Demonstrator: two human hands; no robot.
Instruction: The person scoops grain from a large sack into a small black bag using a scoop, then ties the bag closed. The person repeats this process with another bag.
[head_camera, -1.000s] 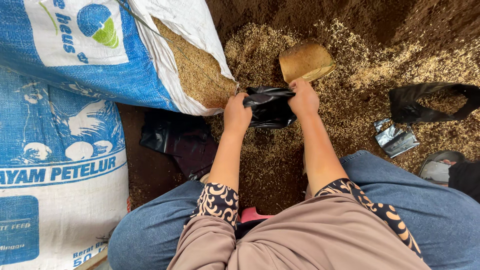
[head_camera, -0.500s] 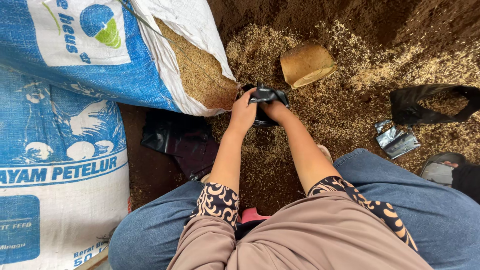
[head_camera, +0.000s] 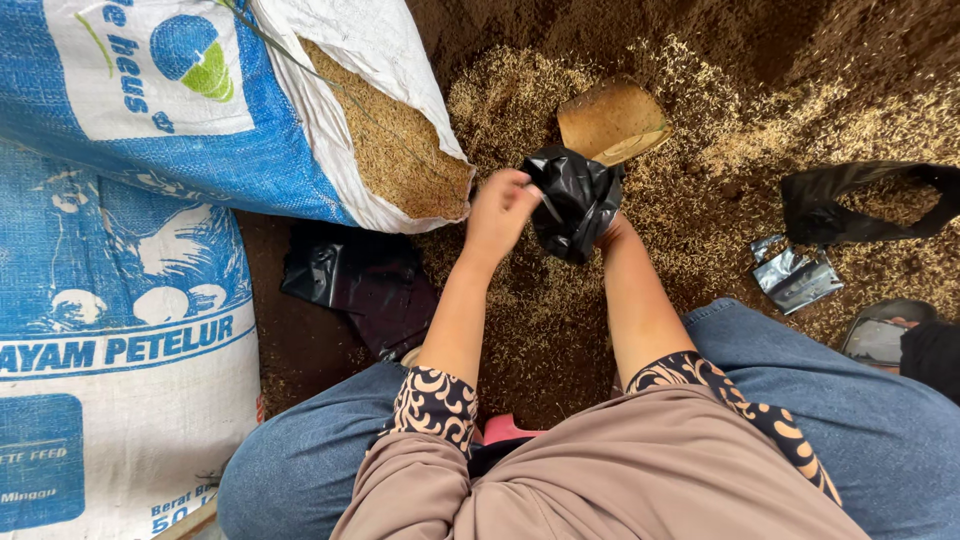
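Husk-strewn dirt floor lies under me, where my left hand pinches the rim of a black bag and my right, mostly hidden, grips it from behind, beside the open sack.

To my left lies an open blue and white woven sack, its mouth spilling brown husk. Below it stands a second blue and white sack with a white label patch. My hands pinch a small black plastic bag. Right of me lie another black bag and a crumpled silver wrapper.
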